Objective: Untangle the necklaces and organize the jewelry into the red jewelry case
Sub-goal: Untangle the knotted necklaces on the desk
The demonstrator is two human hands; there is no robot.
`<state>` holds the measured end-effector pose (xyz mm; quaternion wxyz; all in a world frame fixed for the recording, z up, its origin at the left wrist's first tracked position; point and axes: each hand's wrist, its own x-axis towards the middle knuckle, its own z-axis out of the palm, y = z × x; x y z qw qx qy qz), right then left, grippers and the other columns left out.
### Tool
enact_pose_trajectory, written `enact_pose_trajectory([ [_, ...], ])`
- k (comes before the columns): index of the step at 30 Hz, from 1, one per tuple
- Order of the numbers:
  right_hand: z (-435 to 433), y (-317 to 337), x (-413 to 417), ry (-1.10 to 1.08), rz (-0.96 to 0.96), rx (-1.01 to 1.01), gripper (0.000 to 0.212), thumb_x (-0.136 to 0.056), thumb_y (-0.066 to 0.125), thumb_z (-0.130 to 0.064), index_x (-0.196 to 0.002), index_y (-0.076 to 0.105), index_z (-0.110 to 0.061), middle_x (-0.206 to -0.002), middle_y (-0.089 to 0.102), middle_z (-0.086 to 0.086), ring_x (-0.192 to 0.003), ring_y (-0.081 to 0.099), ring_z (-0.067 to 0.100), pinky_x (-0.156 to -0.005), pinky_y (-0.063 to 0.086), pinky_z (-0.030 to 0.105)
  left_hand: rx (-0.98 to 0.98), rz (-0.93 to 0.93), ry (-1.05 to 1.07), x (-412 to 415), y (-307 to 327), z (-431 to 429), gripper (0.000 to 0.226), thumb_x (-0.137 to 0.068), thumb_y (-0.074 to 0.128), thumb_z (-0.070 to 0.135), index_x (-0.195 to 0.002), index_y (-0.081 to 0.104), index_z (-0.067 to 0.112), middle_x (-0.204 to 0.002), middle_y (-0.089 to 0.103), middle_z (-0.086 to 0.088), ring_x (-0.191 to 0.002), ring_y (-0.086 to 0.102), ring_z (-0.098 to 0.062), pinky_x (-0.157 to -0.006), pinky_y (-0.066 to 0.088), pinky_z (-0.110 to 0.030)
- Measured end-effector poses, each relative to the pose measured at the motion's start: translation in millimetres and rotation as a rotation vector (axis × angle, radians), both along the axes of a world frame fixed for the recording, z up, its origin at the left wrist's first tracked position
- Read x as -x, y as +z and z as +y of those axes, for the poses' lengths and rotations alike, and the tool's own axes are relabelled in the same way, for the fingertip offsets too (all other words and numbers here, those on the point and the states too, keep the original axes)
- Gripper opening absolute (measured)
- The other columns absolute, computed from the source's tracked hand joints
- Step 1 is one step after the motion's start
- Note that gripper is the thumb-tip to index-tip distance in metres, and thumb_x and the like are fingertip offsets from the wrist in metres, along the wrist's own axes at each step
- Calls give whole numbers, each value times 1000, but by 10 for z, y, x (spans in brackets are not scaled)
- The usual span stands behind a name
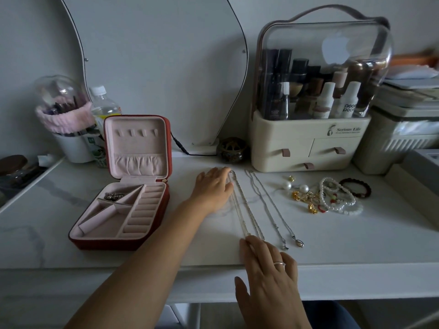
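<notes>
three necklaces point(263, 203) laid out — left hand point(213, 187) and right hand point(268, 269), fingers flat, press one's ends.

Red jewelry case point(107, 243) lies open; necklaces point(246, 206) stretched straight, parallel beside it

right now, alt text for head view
Left hand and right hand touch the ends of a necklace laid straight on a tabletop. Open red jewelry case to its left, two chains and loose jewelry to its right.
</notes>
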<state>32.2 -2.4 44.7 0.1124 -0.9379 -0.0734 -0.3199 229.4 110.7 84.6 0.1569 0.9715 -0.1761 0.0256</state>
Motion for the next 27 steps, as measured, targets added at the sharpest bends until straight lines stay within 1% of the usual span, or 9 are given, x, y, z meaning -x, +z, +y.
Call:
enact_pose_trajectory([
  [4, -37, 42, 34, 40, 24, -71, 62, -50, 66, -35, -109, 61, -18, -116, 59, -1, -103, 48, 15, -83, 30, 33, 47, -28, -20, 1, -9, 14, 49, -102, 31, 33, -148, 24, 19, -151, 35, -3, -141, 27, -18, -115, 17, -39],
  [7, -101, 112, 83, 59, 38, -181, 56, -46, 63, -19, -100, 52, -27, -117, 57, -3, -102, 48, 13, -81, 29, 31, 99, -60, -18, 1, -12, 34, 49, -101, 33, 29, -148, 26, 15, -150, 39, -6, -138, 33, -20, -114, 22, -39],
  [10, -178, 185, 89, 46, 49, -248, 57, -47, 55, -8, -99, 48, -30, -117, 58, -6, -104, 48, 10, -84, 26, 28, 105, -62, -13, 5, -15, 36, 48, -101, 33, 28, -147, 28, 15, -149, 40, -6, -138, 35, -21, -114, 23, -38],
  [15, -150, 165, 9, 105, 130, -162, 67, -55, 40, -9, -118, 58, -21, -132, 57, -5, -123, 47, 9, -99, 26, 35, 52, -71, -19, 10, -21, 20, 45, -101, 33, 30, -144, 32, 17, -147, 42, -3, -137, 34, -19, -112, 22, -37],
  [17, -119, 132, -16, 119, 181, -90, 68, -58, 34, -14, -121, 60, -18, -133, 57, -3, -124, 50, 12, -105, 21, 38, 33, -80, -28, 19, -17, 23, 42, -102, 33, 31, -142, 35, 19, -146, 42, -1, -137, 33, -17, -110, 21, -35],
  [19, -99, 124, -30, 119, 205, -53, 64, -60, 33, -15, -116, 65, -17, -127, 62, -3, -119, 57, 13, -108, 16, 39, 8, -74, -41, 27, -16, 29, 43, -102, 31, 33, -144, 34, 21, -150, 36, 1, -140, 26, -15, -112, 17, -34],
  [23, -75, 106, -37, 115, 140, -71, 56, -63, 38, -13, -110, 67, -17, -119, 65, -4, -114, 56, 11, -107, 20, 41, -36, -17, -49, 22, -11, 27, 48, -104, 24, 37, -150, 24, 25, -159, 18, 6, -146, 11, -12, -116, 7, -34],
  [25, -89, 82, -28, 113, 95, -64, 56, -61, 47, -9, -115, 64, -16, -123, 63, -3, -119, 48, 10, -108, 20, 42, -45, -11, -49, 18, -5, 27, 49, -103, 23, 39, -151, 21, 25, -160, 16, 5, -147, 10, -12, -116, 7, -35],
  [27, -131, 70, -7, 102, 93, -57, 65, -55, 60, -9, -120, 60, -15, -129, 60, -2, -123, 44, 10, -106, 23, 44, -53, -22, -46, 15, 2, 23, 50, -103, 23, 40, -151, 21, 25, -160, 13, 6, -147, 9, -13, -116, 7, -35],
])
